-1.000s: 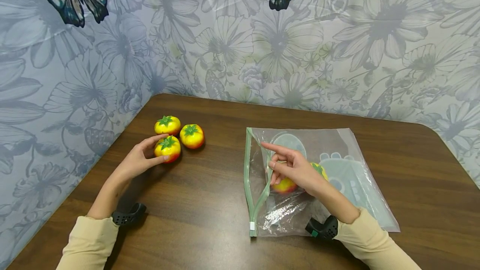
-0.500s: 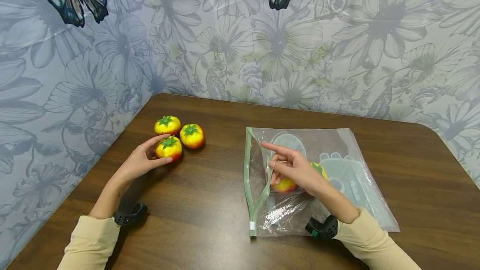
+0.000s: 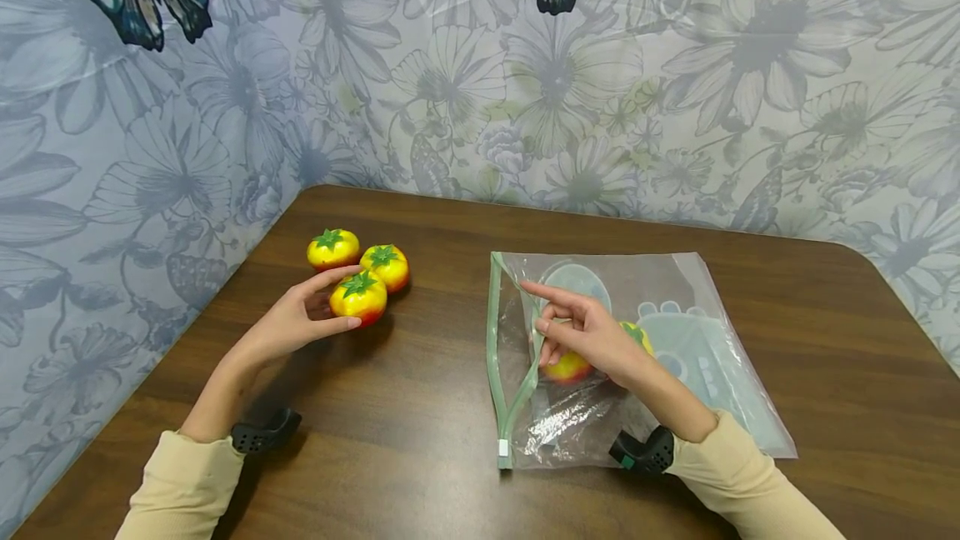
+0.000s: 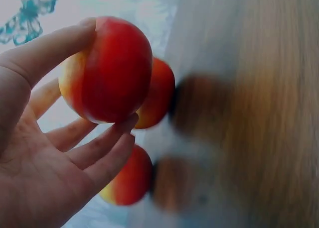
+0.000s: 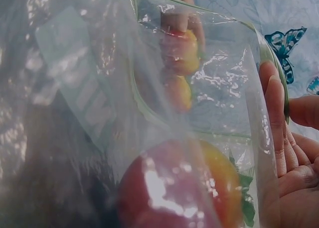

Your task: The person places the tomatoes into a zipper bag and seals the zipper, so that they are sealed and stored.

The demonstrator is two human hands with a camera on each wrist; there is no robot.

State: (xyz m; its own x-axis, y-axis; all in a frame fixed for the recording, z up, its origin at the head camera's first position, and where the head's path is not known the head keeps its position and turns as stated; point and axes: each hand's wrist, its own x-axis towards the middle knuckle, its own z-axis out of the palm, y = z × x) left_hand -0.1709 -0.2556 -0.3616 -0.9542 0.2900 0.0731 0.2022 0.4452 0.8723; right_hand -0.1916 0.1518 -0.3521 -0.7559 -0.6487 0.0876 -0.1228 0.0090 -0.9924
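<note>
Head camera looks forward, down over the table (image 3: 420,440); wrist cameras, right up close, share the loose fruit (image 4: 122,68).

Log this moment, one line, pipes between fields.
left hand: fingers hold yellow-red fruit | right hand: pinches green zip edge | clear bag: mouth parted, bagged fruit, count unclear | table: two loose fruits
</note>
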